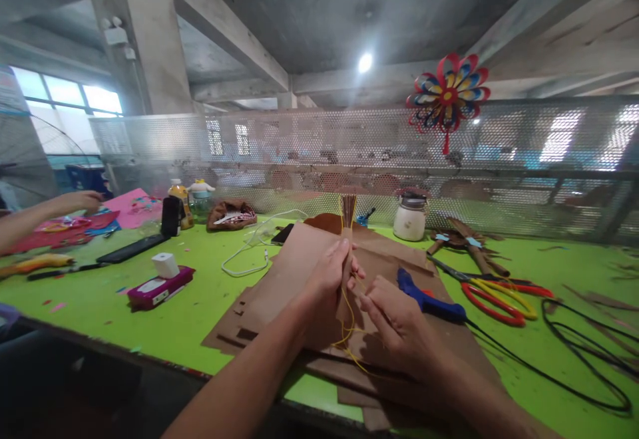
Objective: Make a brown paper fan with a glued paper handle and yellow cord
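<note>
**Above the table, a thread is meeting a bundle**

At the centre, the left hand is holding the brown bundle, fingers wrapped closed around its stem, so its split end is pointing up and away over the paper. Just beside it, the right hand is curling nearly closed, thumb and finger pinching the yellow thread; slack is trailing below onto the paper. Working well here is probably calling for a steady left grip, even tension from the right, and a loose tail not snagging on paper edges.

Farther right, a glue gun is lying near scissors; a jar is standing behind. At far left, a co-worker's hand is showing. On the bottle, as elsewhere, no brand or writing is reading clearly.
</note>
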A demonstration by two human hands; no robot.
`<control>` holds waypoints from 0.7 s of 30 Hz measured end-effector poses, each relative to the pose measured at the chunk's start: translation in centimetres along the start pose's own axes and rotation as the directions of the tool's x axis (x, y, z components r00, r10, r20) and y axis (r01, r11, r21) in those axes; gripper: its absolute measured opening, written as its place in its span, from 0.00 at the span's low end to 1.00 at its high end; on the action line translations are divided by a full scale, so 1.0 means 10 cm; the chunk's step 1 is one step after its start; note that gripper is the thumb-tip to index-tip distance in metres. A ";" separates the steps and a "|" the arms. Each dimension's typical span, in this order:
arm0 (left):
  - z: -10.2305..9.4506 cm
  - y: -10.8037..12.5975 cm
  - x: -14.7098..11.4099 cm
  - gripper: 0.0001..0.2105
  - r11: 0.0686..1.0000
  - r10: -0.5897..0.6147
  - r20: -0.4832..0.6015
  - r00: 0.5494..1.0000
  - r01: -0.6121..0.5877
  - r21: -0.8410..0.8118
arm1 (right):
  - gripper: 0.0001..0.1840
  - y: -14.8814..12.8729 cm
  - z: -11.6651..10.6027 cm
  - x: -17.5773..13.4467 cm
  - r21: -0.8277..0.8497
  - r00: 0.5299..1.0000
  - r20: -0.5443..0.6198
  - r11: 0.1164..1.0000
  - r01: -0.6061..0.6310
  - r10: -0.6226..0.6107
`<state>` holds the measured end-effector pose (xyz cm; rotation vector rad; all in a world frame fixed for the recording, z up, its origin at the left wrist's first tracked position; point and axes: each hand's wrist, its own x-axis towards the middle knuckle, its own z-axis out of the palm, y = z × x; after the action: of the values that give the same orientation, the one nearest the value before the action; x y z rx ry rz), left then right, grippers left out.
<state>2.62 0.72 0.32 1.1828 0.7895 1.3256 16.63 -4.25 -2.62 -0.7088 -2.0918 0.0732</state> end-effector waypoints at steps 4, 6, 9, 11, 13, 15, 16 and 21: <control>0.00 0.01 0.01 0.14 0.998 -0.037 0.004 0.999 0.037 -0.047 | 0.14 0.01 0.01 -0.03 -0.104 1.000 0.020 0.994 -0.015 0.018; -0.01 0.00 0.02 0.13 0.997 -0.045 0.016 0.999 0.046 -0.068 | 0.13 0.00 0.01 -0.03 -0.119 0.999 0.016 0.992 -0.048 0.050; 0.00 -0.01 0.03 0.12 0.995 -0.025 0.033 0.999 0.028 -0.095 | 0.13 -0.01 0.03 -0.04 -0.068 0.995 0.012 0.993 -0.102 0.103; 0.00 -0.02 0.04 0.13 0.994 0.002 0.016 1.000 -0.001 -0.105 | 0.14 -0.01 0.05 -0.03 -0.009 0.990 0.023 0.990 -0.139 0.139; 0.00 -0.02 0.04 0.13 0.994 0.026 -0.014 1.000 -0.027 -0.107 | 0.17 0.02 0.08 -0.03 0.055 0.980 0.051 0.979 -0.194 0.191; -0.01 -0.01 0.04 0.13 0.993 0.038 -0.025 0.999 -0.040 -0.107 | 0.20 0.05 0.09 -0.01 0.133 0.959 0.099 0.952 -0.276 0.264; -0.01 -0.01 0.04 0.13 0.994 0.034 -0.017 0.999 -0.036 -0.102 | 0.21 0.07 0.10 0.00 0.185 0.941 0.130 0.925 -0.331 0.311; -0.06 -0.02 0.03 0.14 0.998 0.043 0.023 0.999 -0.044 0.047 | 0.23 0.13 0.06 0.05 0.518 0.805 0.330 0.618 -0.591 0.493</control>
<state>2.14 1.17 0.03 1.2565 0.7873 1.3334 16.55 -2.83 -2.99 -0.9243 -1.7479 1.1324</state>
